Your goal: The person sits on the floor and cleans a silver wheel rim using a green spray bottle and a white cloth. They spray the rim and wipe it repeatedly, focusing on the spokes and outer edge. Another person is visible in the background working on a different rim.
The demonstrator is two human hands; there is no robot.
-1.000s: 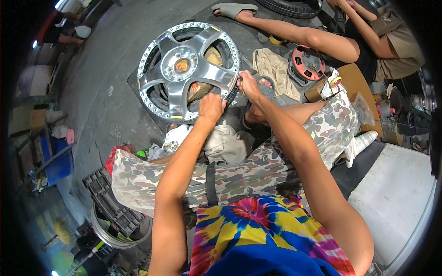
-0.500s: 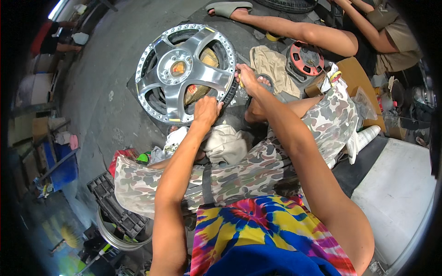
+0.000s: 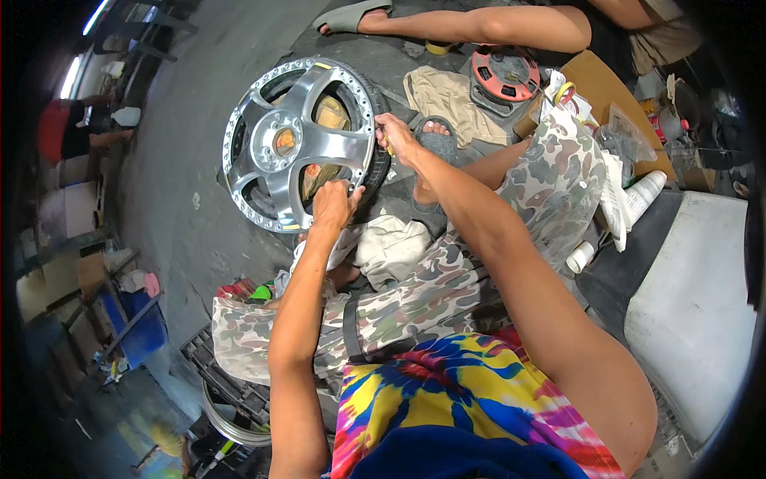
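A silver alloy wheel rim stands tilted on the grey concrete floor, just ahead of both hands — a five-spoke piece with a ring of bolts round its lip. The left hand is closed over the rim's lower edge, fingers curled on the lip beside a spoke. The right hand grips the rim's right edge, fingers pinched shut on what looks like a thin yellowish strip; what exactly it is cannot be told. Below the hands lie the person's camouflage shorts, with a crumpled whitish rag between the left wrist and the right forearm. Beyond the right hand a tan cloth is spread on the floor — farther on sits an orange cable reel. Another person's bare leg stretches across the far side, well apart from both hands.
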